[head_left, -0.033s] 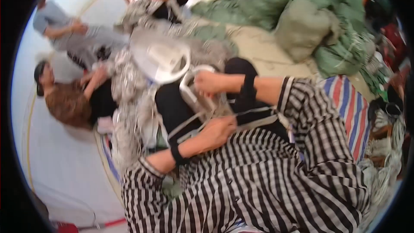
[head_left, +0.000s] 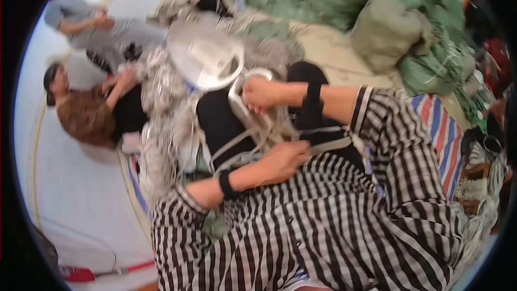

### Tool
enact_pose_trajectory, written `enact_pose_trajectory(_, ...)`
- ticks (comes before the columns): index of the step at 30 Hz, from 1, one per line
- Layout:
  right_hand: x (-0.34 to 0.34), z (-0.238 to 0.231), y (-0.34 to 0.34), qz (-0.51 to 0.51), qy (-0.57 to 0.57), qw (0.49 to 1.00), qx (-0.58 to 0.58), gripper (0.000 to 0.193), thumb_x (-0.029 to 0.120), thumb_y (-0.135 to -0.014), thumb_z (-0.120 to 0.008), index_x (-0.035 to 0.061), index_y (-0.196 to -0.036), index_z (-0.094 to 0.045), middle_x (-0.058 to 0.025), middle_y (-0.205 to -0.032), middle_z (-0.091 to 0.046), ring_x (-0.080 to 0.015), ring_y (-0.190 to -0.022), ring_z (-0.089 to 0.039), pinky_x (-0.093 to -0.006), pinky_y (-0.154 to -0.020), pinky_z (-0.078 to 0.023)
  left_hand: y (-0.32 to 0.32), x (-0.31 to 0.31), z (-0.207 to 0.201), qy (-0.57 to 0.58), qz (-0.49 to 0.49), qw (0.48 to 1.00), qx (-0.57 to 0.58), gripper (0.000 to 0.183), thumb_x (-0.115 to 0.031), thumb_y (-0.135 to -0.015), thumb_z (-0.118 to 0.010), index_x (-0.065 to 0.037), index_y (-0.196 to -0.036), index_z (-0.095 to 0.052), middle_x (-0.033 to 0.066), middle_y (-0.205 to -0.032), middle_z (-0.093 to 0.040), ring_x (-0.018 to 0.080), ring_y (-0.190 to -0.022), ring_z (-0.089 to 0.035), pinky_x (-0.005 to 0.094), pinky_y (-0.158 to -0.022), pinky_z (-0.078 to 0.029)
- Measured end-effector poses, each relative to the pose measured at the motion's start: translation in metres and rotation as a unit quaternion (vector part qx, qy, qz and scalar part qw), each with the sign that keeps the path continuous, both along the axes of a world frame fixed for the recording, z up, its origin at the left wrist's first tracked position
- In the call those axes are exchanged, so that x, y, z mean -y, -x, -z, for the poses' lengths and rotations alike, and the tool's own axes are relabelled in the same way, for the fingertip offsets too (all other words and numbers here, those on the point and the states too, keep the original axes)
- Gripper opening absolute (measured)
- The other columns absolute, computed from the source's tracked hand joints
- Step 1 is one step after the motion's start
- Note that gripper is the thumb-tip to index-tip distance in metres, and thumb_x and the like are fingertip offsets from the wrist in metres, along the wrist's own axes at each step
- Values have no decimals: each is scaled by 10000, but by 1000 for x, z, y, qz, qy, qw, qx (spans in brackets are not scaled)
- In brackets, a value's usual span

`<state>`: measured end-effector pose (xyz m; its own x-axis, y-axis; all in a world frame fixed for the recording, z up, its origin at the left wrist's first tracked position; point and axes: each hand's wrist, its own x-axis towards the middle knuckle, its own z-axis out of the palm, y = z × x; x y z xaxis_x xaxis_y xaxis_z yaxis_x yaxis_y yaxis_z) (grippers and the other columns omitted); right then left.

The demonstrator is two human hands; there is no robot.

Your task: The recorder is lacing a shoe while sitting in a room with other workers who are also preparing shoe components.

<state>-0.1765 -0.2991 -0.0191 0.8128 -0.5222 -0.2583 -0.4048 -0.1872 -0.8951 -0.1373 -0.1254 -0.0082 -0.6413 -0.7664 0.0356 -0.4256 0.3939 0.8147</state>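
Observation:
Between my black-clad knees stands a white frame-like thing with a rounded rim. Closed into a fist, my right hand is at its opening; what the fingers hold is hidden. Nearer my body, my left hand has its fingers pressed together on a thin pale cord, blurred at the fingertips. Pale straps cross my left thigh and run toward the frame. Another pale strap lies over my right thigh, beside my left fingertips. Each of my wrists wears a black band.
A white plastic basin with a handle hole lies just beyond my knees. Bundles of greyish-white cord are heaped to the left. Two people sit on the left, another at the back. Green sacks fill the far right; a striped sheet lies at my right.
My left hand has moved slightly to the right, toward the strap on my right thigh. My right hand stays at the white frame. The whole view has shifted a little.

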Motion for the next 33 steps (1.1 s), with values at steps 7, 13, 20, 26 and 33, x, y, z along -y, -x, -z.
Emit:
enact_pose_trajectory(7, -140, -102, -124, -306, -37, 888, 341, 235, 82, -854, -465, -41, -689, -579, -109, -656, -632, -180, -571, -651, -283, -508, -527, 34, -19, -27, -2, 243, 967, -77, 311, 23, -887, -427, 66, -1185, -502, 252, -1159, -548, 343, -1158, -515, 414, -1015, -402)
enact_pose_trajectory(13, -77, -94, -86, -186, -46, 952, 238, 149, 115, -884, -568, -33, -895, -573, -114, -810, -655, -158, -653, -670, -275, -560, -556, 45, -15, -69, -126, 251, 959, -30, 110, -45, -899, -489, 27, -977, -521, 180, -877, -601, 317, -853, -607, 400, -749, -498)
enact_pose_trajectory(20, -39, -40, 112, -54, 234, 966, 95, 161, 150, -900, -588, 13, -985, -604, -43, -794, -609, -141, -682, -577, -270, -612, -485, 25, 43, -106, 58, 9, 979, -198, 105, -116, -957, -523, -22, -979, -562, 46, -841, -624, 108, -727, -619, 232, -612, -493)
enact_pose_trajectory(26, -94, 4, 162, -50, 363, 928, 68, 281, 54, -804, -636, -8, -1075, -592, -185, -962, -644, -374, -881, -630, -437, -766, -504, -35, 87, -101, 94, -197, 963, -159, 170, -86, -899, -581, 1, -1045, -592, 22, -847, -645, 92, -740, -623, 217, -599, -477)
enact_pose_trajectory(33, -84, 2, 154, -74, 304, 948, -56, 268, 66, -732, -639, -2, -987, -593, -197, -837, -643, -391, -825, -625, -470, -720, -486, -108, 23, -16, 65, -278, 954, 91, 158, -127, -825, -611, 20, -883, -617, 133, -771, -650, 225, -713, -616, 320, -690, -492)
